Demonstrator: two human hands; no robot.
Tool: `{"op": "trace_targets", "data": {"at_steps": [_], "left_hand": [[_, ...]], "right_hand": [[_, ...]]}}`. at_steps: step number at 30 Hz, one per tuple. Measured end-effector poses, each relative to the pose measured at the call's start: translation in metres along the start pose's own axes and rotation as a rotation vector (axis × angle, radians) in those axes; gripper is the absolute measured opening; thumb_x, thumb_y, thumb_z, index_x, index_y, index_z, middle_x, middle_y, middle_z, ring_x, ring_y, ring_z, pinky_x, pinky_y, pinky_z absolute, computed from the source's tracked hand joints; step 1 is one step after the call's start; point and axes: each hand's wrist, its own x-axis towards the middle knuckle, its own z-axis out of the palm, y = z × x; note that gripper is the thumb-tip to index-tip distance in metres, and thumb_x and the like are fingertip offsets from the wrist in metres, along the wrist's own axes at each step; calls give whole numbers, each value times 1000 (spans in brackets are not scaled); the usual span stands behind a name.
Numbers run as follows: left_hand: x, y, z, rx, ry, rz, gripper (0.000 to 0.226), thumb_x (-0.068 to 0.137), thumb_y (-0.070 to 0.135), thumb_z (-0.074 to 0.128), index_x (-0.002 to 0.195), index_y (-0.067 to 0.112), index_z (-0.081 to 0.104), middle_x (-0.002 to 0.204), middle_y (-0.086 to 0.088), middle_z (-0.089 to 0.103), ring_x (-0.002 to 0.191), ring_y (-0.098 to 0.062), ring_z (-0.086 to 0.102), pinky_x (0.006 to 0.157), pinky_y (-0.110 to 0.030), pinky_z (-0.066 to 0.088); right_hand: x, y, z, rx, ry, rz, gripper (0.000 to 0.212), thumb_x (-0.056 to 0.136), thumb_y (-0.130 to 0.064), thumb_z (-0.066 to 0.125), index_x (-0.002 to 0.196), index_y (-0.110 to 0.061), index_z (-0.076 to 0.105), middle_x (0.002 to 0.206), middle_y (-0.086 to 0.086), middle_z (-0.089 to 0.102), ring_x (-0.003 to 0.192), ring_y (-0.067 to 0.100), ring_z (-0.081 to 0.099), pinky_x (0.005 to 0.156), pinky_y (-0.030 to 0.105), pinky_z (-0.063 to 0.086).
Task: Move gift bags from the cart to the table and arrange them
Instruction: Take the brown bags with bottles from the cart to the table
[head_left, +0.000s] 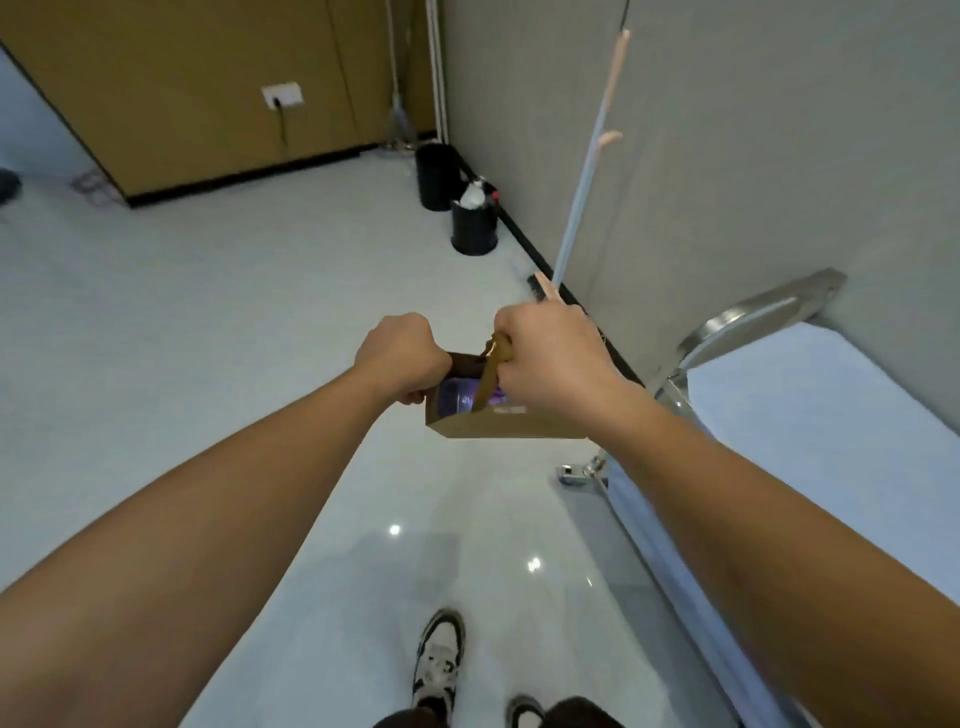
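1. I'm standing on a glossy pale tile floor, grey wall on my right, brown panel wall ahead. The cart, covered in pale blue with a chrome handle, is just beside my right arm. No table in view.
2. I'm holding one kraft gift bag in the air over the floor, just left of the cart and clear of it.
3. My left hand is fisted at the bag's left rim, fingers curled round the dark handle strap there. My right hand is gripping the tan handle at the right side. Both are clamped, neither is spread.
4. Handling, my read: thin paper walls, stiff only along the folds, so I'm expecting it to crease if squeezed. Something purple is sitting inside; can't tell what it is. The bag is hanging square, so the load looks light to moderate.
5. Best grab points: the handles, as now. Supporting the base would be safer if the contents are heavy, since paper handles can tear at the glue.
6. Counts: gift bags visible, one. Handles, two, one per hand. Carts, one. Black bins by the wall, two. Brooms or mops leaning on walls, two. My shoes, two.
7. Next is carrying it to the table, keeping the mouth up.
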Motion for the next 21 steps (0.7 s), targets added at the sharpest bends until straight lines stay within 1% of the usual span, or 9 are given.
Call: {"op": "trace_targets", "data": {"at_steps": [2,4,8,10,11,13,16,18,21], "left_hand": [[-31,-12,-31,-10,115,-46,11,87,10,56,83,6,65,70,-12,70,57,-25,72,64,-39,64],[-64,-30,-54,-45,223,-114,10,86,8,56,83,7,65,71,-13,70,57,-25,72,63,-40,64],[-143,-73,-77,-127,401,-294,9,86,9,58,83,7,67,70,-12,69,55,-24,72,60,-40,64],[-192,-98,-79,-176,454,-400,9,86,8,58,84,7,67,68,-11,70,54,-23,72,61,-39,64],[-219,-112,-78,-199,477,-454,11,84,6,56,83,6,67,66,-11,70,53,-23,72,61,-39,64],[-277,-140,-70,-238,531,-569,17,78,3,52,79,4,69,60,-9,70,50,-22,71,62,-38,64],[-365,-180,-50,-279,615,-733,17,78,4,52,79,6,69,62,-9,71,51,-21,71,61,-37,64],[-427,-207,-31,-307,661,-832,14,79,6,54,80,7,68,66,-9,70,53,-22,72,60,-38,64],[-524,-245,5,-335,731,-974,12,80,10,55,79,8,67,70,-10,69,56,-24,71,59,-41,64]], "right_hand": [[-4,-24,-24,-89,23,-162,26,78,-12,58,67,-22,37,65,0,45,71,30,52,59,34,39],[-10,-48,-41,-136,56,-311,24,78,-11,58,69,-23,39,65,0,45,71,29,52,57,34,36],[-34,-107,-61,-105,129,-560,9,79,-12,61,80,-19,56,68,0,52,71,26,54,60,34,44],[-52,-142,-61,-77,127,-662,7,80,-12,61,84,-18,59,71,0,55,74,26,56,62,35,48],[-64,-160,-59,-70,119,-716,7,79,-11,60,81,-18,58,70,0,53,74,27,56,63,35,48],[-91,-197,-53,-53,92,-827,10,77,-10,56,73,-19,52,67,1,50,73,30,54,61,34,43],[-146,-252,-40,19,11,-974,17,75,-9,54,65,-22,47,66,0,50,72,29,53,55,31,33],[-194,-290,-27,71,-62,-1059,16,75,-8,55,67,-22,52,68,0,52,72,27,53,53,28,32],[-275,-344,-4,102,-164,-1199,13,76,-6,57,76,-19,60,71,-3,54,76,24,56,55,28,38]]}}
